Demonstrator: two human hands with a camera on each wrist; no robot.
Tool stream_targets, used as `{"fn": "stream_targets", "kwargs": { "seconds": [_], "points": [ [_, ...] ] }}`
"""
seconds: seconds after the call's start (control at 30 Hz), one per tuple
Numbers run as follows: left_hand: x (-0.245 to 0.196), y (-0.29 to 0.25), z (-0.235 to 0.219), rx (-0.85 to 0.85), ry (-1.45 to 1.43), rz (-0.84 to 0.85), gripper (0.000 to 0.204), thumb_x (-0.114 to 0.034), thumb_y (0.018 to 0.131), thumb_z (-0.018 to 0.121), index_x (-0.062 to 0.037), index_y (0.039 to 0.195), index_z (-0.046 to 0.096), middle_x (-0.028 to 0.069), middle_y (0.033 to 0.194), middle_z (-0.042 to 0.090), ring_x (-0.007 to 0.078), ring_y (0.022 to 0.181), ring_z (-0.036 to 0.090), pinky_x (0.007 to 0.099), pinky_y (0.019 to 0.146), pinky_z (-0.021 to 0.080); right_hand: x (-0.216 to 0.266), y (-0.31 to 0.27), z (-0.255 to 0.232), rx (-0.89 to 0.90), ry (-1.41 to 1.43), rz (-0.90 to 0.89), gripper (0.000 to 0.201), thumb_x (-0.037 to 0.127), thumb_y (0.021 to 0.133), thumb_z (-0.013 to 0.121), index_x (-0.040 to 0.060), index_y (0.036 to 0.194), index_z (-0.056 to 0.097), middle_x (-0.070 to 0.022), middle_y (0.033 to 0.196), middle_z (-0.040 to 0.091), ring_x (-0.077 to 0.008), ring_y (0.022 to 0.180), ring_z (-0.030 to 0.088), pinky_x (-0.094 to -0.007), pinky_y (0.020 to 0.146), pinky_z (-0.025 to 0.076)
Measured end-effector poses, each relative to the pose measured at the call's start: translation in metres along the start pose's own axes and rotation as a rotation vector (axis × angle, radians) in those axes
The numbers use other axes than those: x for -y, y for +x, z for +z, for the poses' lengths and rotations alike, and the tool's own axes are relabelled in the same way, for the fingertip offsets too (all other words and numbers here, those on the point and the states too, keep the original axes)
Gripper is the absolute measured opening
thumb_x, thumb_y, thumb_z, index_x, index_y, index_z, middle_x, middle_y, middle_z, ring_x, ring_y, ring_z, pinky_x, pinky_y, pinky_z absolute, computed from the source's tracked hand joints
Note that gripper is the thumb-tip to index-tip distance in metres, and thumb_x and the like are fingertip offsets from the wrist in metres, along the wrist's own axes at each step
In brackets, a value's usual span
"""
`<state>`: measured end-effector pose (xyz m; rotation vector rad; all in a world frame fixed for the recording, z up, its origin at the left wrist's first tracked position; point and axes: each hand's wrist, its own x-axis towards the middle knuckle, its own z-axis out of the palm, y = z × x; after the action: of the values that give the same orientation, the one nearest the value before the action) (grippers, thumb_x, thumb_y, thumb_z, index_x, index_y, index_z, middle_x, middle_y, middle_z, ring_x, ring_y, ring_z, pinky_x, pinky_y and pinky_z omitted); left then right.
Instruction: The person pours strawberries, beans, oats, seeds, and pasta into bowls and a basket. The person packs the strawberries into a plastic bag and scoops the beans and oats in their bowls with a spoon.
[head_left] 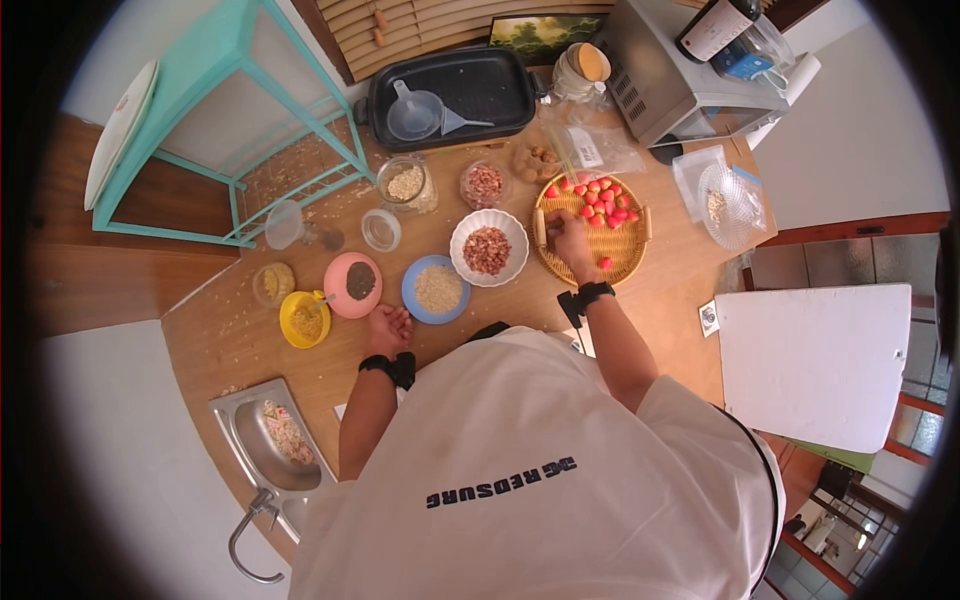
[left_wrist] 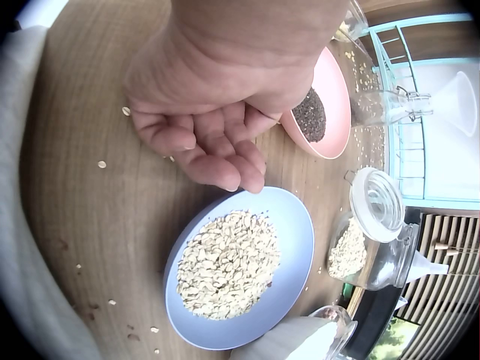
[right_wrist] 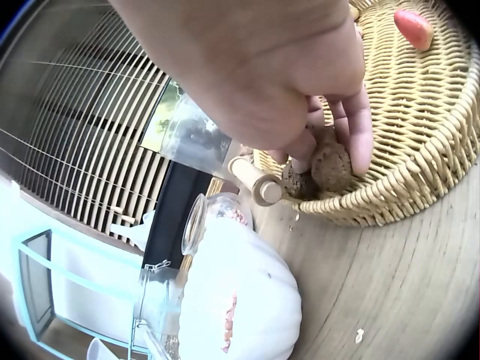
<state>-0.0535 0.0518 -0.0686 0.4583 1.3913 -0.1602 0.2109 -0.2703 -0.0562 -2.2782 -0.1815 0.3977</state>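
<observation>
Two brown, rough-skinned, rounded lumps [right_wrist: 330, 166] sit inside the round, straw-coloured wicker basket [right_wrist: 420, 185], by its pale wooden handle [right_wrist: 255, 181]; the right hand [head_left: 570, 240] has fingers and thumb clamped on one; the left hand [left_wrist: 217, 112], fingers loosely curled and close together, is beside the round blue bowl [left_wrist: 296, 255] of pale flakes [left_wrist: 229, 262].

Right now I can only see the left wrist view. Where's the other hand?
Observer: The right hand is over at the woven basket, reaching inside its rim.
Operator: Ooh, has it got something?
Observer: It looks like it's holding a brown lump.
Operator: What else is in there?
Observer: Small red things, maybe fruit, mostly bunched toward the far side.
</observation>
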Motion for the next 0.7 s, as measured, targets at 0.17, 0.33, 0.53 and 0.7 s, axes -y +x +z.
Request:
{"fn": "stream_targets", "kwargs": {
  "seconds": [0.17,0.33,0.53,0.7],
  "points": [
    [0.002,0.001,0.0,0.003,-0.007,0.007,0.019,-0.024,0.075,0.049,-0.0074,0.076,0.058,0.0058,0.071,0.062,0.0202,0.057,0.053,0.0299,0.049,0.036,-0.008,0.011,-0.005,-0.077,-0.065,-0.094,0.041,-0.003,0.074,0.064,0.0104,0.113,0.06,-0.0197,0.111,0.055,-0.034,0.1,0.056,-0.0403,0.09,0.047],
    [0.001,0.001,0.001,-0.003,-0.002,0.016,0.019,-0.025,0.074,0.049,-0.0078,0.075,0.057,0.0054,0.069,0.061,0.0202,0.056,0.053,0.0304,0.048,0.035,0.015,-0.004,0.005,-0.114,-0.349,-0.199,0.043,0.001,0.076,0.065,0.0128,0.118,0.06,-0.0177,0.12,0.051,-0.0352,0.109,0.052,-0.0403,0.096,0.044],
    [0.003,0.004,-0.001,0.008,0.012,0.028,0.019,-0.024,0.074,0.049,-0.0076,0.074,0.058,0.0056,0.068,0.061,0.0203,0.055,0.053,0.0311,0.048,0.035,0.007,0.001,0.012,-0.169,-0.266,-0.231,0.041,0.003,0.074,0.066,0.0141,0.114,0.063,-0.0162,0.117,0.053,-0.0349,0.109,0.051,-0.0406,0.095,0.043],
    [0.001,0.004,-0.002,0.01,-0.001,-0.006,0.02,-0.025,0.074,0.049,-0.0074,0.076,0.058,0.0055,0.07,0.062,0.0203,0.056,0.053,0.0311,0.049,0.035,0.005,0.001,0.0,-0.195,-0.125,-0.115,0.035,0.005,0.074,0.067,0.0127,0.108,0.064,-0.016,0.112,0.054,-0.0342,0.107,0.051,-0.0422,0.092,0.045]
  ]
}}
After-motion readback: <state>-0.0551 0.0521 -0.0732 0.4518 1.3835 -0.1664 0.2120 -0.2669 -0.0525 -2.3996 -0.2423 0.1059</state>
